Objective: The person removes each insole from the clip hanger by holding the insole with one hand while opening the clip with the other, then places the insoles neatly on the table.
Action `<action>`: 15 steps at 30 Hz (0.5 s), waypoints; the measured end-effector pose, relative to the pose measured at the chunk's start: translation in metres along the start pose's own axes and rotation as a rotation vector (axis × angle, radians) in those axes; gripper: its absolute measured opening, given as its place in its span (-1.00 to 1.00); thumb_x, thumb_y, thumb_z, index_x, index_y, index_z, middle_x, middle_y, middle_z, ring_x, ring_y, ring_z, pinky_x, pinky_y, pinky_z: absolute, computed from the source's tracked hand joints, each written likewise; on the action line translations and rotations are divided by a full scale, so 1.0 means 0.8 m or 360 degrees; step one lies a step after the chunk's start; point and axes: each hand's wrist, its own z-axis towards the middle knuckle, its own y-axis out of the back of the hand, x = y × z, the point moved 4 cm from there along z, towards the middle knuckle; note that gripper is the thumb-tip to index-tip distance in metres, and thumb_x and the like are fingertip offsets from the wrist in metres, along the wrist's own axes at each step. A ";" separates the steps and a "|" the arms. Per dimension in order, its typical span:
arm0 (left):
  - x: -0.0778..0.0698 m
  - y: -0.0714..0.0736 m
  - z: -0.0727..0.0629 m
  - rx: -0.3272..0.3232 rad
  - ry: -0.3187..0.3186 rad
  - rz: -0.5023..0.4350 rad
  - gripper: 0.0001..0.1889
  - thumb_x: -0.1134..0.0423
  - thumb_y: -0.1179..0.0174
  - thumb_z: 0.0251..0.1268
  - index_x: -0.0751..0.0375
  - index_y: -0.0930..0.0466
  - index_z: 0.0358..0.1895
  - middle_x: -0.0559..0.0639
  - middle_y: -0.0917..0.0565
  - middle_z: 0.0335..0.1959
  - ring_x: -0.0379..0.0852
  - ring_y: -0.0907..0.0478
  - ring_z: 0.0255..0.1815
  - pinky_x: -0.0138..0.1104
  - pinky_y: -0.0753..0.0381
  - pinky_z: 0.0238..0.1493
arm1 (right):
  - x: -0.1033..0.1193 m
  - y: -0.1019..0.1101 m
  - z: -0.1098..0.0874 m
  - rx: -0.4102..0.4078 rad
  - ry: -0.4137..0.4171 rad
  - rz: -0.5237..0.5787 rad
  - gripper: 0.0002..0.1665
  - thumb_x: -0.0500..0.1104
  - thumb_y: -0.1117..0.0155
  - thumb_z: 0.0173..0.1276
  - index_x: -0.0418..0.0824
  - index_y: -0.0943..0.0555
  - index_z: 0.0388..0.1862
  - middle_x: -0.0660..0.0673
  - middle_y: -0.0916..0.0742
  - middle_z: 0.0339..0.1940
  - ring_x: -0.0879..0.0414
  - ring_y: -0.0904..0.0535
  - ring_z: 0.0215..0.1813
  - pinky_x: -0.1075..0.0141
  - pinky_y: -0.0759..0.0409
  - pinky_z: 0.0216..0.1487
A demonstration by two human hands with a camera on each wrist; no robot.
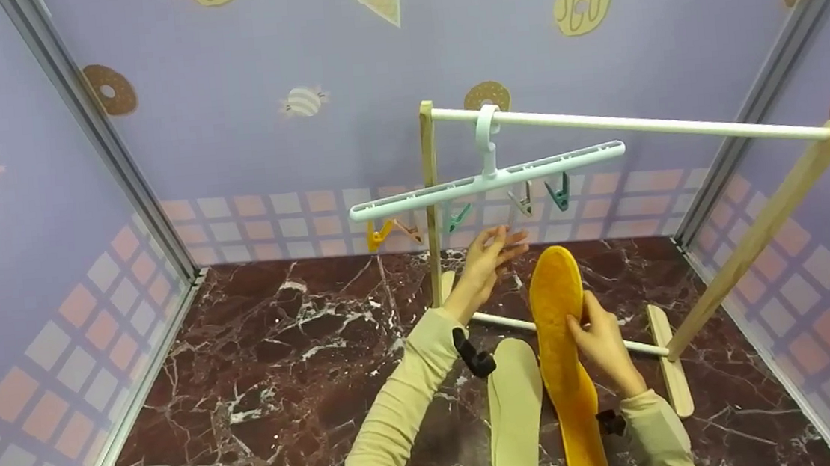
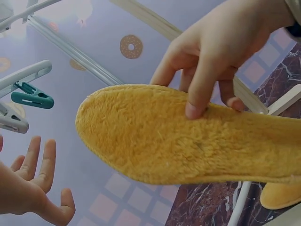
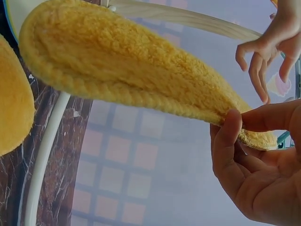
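Note:
A fuzzy yellow insole (image 1: 556,288) stands tilted upward, pinched along its edge by my right hand (image 1: 602,333); thumb and fingers lie on opposite faces in the right wrist view. My left hand (image 1: 484,264) holds nothing, its fingers loosely spread just left of the insole's upper end. Above it hangs a pale blue hanger (image 1: 420,200) with several clips below its bar. Among them are a dark teal clip (image 1: 559,192), a grey clip (image 1: 522,199) and a yellow clip (image 1: 377,235). A second yellow insole (image 1: 585,443) lies on the marbled surface beneath the raised one.
The hanger hooks over the white rod (image 1: 623,122) of a wooden rack (image 1: 757,240). Beige insoles (image 1: 517,412), overlapping, lie left of the yellow one. The rack's lower white bar (image 1: 502,321) runs behind them. Patterned walls (image 1: 242,150) enclose the marbled surface (image 1: 264,396).

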 end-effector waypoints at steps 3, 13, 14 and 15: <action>0.004 0.005 -0.005 0.0008 0.0013 -0.0015 -0.74 0.12 0.13 0.36 0.19 -0.38 -0.04 0.18 -0.60 -0.03 -0.07 -0.64 -0.18 -0.52 -0.42 -0.60 | -0.001 0.003 0.002 -0.0017 0.0019 -0.0026 -0.75 -0.44 -0.13 0.12 -0.43 -0.42 -0.18 -0.29 -0.65 -0.48 -0.04 -0.57 -0.43 0.40 -0.48 -0.52; 0.022 0.025 -0.018 -0.0033 0.0063 0.0020 -0.73 0.17 0.08 0.34 0.27 -0.38 -0.04 0.08 -0.68 -0.18 -0.27 -0.63 -0.39 -0.53 -0.23 -0.68 | -0.004 0.006 0.001 0.0000 -0.0013 -0.0039 -0.68 -0.42 -0.09 0.19 -0.49 -0.38 -0.06 -0.40 -0.66 -0.34 -0.16 -0.62 -0.33 0.30 -0.54 -0.48; 0.024 0.027 -0.019 -0.0041 0.0080 0.0039 -0.73 0.16 0.07 0.34 0.25 -0.39 -0.04 0.06 -0.68 -0.18 -0.27 -0.63 -0.39 -0.52 -0.23 -0.67 | -0.004 0.006 0.001 -0.0001 -0.0013 -0.0038 -0.67 -0.42 -0.09 0.19 -0.49 -0.37 -0.05 -0.40 -0.66 -0.33 -0.17 -0.62 -0.32 0.28 -0.55 -0.47; 0.026 0.029 -0.020 -0.0044 0.0094 0.0055 -0.73 0.15 0.07 0.34 0.24 -0.39 -0.03 0.04 -0.69 -0.19 -0.29 -0.62 -0.39 -0.52 -0.24 -0.67 | -0.003 0.006 0.001 -0.0006 -0.0010 -0.0038 -0.66 -0.42 -0.09 0.19 -0.50 -0.37 -0.04 -0.41 -0.66 -0.33 -0.16 -0.62 -0.31 0.28 -0.55 -0.46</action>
